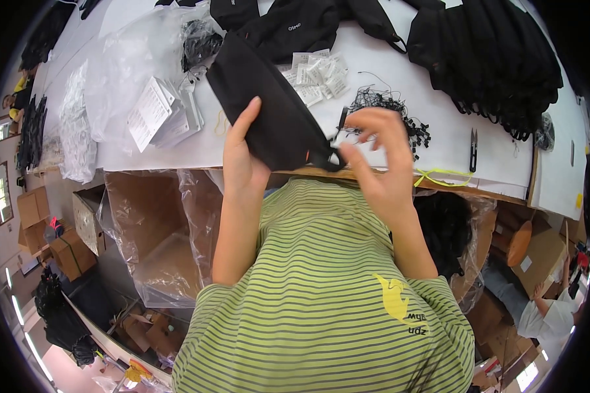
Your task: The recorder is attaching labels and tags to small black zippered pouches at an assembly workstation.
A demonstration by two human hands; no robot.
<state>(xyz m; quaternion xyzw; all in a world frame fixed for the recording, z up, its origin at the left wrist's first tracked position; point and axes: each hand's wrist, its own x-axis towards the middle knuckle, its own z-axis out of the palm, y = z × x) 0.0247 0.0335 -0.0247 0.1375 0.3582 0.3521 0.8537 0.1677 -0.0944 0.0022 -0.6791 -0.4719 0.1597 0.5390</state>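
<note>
A flat black fabric pouch (262, 98) is tilted over the table's near edge. My left hand (244, 147) is closed on its lower left side, the thumb lying on the upper face. At the pouch's lower right end, a narrow black strap or loop (341, 119) stands up beside my right hand (385, 147). That hand's fingers are curled and blurred by motion, so their grip on the strap cannot be made out. Just beyond them is a heap of black hang-tag strings (381, 99). Small white printed packets (321, 75) lie on the far side of the pouch.
A stack of white cards (152, 112) and clear plastic bags (128, 56) lie left. Black fabric bags (488, 62) are piled right, with black thread snips (473, 152) nearer. Yellow ribbon (442, 180) crosses the edge. Below stands a plastic-lined carton (147, 219); another person (550, 321) is far right.
</note>
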